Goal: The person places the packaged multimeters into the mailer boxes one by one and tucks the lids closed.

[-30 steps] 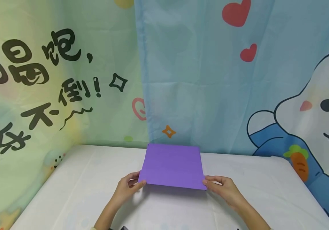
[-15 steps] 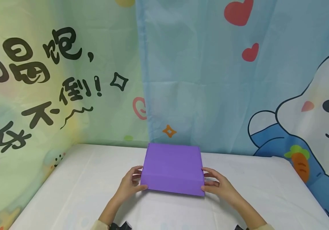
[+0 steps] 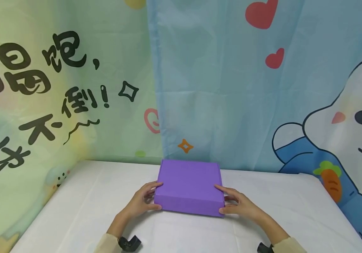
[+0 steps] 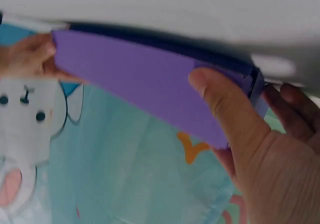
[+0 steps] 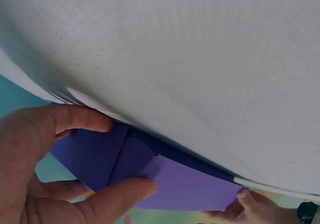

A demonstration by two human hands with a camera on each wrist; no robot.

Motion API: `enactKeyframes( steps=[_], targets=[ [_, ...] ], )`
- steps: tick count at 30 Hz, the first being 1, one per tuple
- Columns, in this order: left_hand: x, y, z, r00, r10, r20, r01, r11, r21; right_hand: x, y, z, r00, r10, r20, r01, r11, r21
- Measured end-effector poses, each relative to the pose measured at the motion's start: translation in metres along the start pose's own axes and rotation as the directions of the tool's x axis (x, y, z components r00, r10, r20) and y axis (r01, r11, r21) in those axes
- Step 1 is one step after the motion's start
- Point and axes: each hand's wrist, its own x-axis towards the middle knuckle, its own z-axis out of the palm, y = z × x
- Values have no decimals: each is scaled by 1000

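At the centre of the white-covered counter (image 3: pixel 83 211), towards its far edge, lies a flat purple box (image 3: pixel 188 186), lid down, its back edge near the hanging backdrop cloth (image 3: pixel 219 88).

Left hand (image 3: pixel 141 202): grips the box's near-left corner. The thumb lies along the front wall, and the fingers are curled against the left side wall. The left wrist view shows the thumb (image 4: pixel 220 101) pressed flat on the purple front panel and the remaining fingers wrapped round the corner edge.

Right hand (image 3: pixel 236 203): grips the near-right corner in mirror fashion. The thumb sits at the bottom front corner, and the index finger reaches up along the right top edge. The right wrist view shows the fingers (image 5: pixel 75 119) curled over the side wall and the thumb under the front edge. Both hands have firm hold of the box; neither is spread flat.

Edges: the box's base rests on the counter cloth, and the front edge runs roughly parallel to the counter's near edge. The lid's side edges sit flush with the walls as far as the head view shows.

Open room: bare counter cloth extends well to the left and right of the box, and a strip lies in front of it towards the person. Behind the box there is only a narrow margin before the backdrop. A cartoon rabbit print (image 3: pixel 345 123) covers the cloth at right.
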Motion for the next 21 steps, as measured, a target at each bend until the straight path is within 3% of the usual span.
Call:
enactKeyframes(
  steps=[8,14,21],
  targets=[
    [-3,1,5,996,16,-87,-9,997,78,0,-2,8,994,24,-109,-27,999,-26],
    [-5,3,3,999,13,-44,-8,993,114,-2,-4,10,987,49,-150,-61,995,-74],
    [-4,4,2,1000,-13,-10,14,991,132,-4,-3,2,991,0,-134,-16,993,-120]
  ],
)
